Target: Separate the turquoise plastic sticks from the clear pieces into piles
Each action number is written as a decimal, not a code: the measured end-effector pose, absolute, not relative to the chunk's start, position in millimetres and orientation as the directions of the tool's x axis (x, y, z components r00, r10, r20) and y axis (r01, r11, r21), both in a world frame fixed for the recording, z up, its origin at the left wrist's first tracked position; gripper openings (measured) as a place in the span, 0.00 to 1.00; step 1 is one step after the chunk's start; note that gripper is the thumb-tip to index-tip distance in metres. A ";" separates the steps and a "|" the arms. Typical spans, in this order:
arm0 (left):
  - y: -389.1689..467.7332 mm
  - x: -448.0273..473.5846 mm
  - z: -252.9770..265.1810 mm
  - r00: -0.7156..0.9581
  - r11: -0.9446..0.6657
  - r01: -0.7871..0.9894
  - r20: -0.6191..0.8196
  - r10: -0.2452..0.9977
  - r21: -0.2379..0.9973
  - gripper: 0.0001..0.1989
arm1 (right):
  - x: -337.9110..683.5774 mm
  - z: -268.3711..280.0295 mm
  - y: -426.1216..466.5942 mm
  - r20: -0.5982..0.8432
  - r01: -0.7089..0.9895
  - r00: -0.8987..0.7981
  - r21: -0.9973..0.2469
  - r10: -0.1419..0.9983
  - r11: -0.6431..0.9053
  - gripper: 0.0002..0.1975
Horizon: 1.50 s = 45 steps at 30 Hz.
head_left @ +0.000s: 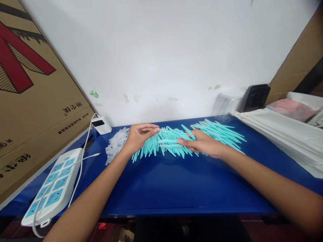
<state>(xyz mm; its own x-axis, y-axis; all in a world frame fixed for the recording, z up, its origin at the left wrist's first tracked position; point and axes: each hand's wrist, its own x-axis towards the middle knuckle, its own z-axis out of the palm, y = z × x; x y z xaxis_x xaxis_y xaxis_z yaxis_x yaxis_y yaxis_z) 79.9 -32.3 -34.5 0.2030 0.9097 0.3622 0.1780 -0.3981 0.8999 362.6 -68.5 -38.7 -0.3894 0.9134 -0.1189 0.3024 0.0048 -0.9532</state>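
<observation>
My right hand is closed around several slim turquoise plastic sticks with pale ends, shaped like eyebrow razors. They fan out toward the left. My left hand pinches at the pale tip of one of these sticks, thumb against fingers; whether a separate clear piece sits on that tip is too small to tell. Beneath both hands lies a loose pile of the same turquoise sticks. A second heap of turquoise sticks is spread beyond my right hand. Left of my left hand is a heap of small translucent plastic pieces.
Everything lies on a blue tabletop against a white wall. At the left are a power strip, a white cable, a small white device and a large cardboard box. A clear jar and white sheets are at the right.
</observation>
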 end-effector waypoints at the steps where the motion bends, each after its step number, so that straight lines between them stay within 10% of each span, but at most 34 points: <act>1: -33.0 80.5 -34.4 0.208 -0.405 0.192 0.367 0.907 0.894 0.19 | 362.3 -38.6 -68.7 -0.120 0.296 -0.388 -0.955 0.914 0.000 0.30; 19: -34.0 80.7 -34.7 0.345 -0.511 0.297 0.409 0.845 0.806 0.18 | 359.1 -43.6 -65.8 -0.114 0.218 -0.420 -0.976 0.901 -0.022 0.29; 24: 4.1 12.6 -28.4 0.145 -0.406 0.833 0.561 0.815 0.376 0.14 | 362.8 -41.0 -66.6 -0.132 0.261 -0.340 -0.965 0.931 -0.041 0.32; 29: 22.4 -23.6 -41.4 0.193 -0.221 0.975 0.368 0.909 0.034 0.11 | 365.5 -42.1 -65.2 -0.204 0.334 -0.297 -0.937 0.933 -0.099 0.35; 45: 32.1 -30.5 -52.1 0.144 -0.180 0.977 0.269 0.952 0.116 0.16 | 366.9 -40.2 -67.7 -0.255 0.368 -0.320 -0.921 0.912 -0.128 0.35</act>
<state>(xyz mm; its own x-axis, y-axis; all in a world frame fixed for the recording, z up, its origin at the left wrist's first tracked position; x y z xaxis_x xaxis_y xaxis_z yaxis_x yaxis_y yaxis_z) -30.5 32.1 -52.1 0.1438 0.9525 0.2685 0.9768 -0.1802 0.1160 366.9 -67.7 -40.2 -0.3201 0.9125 -0.2548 0.3684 -0.1279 -0.9208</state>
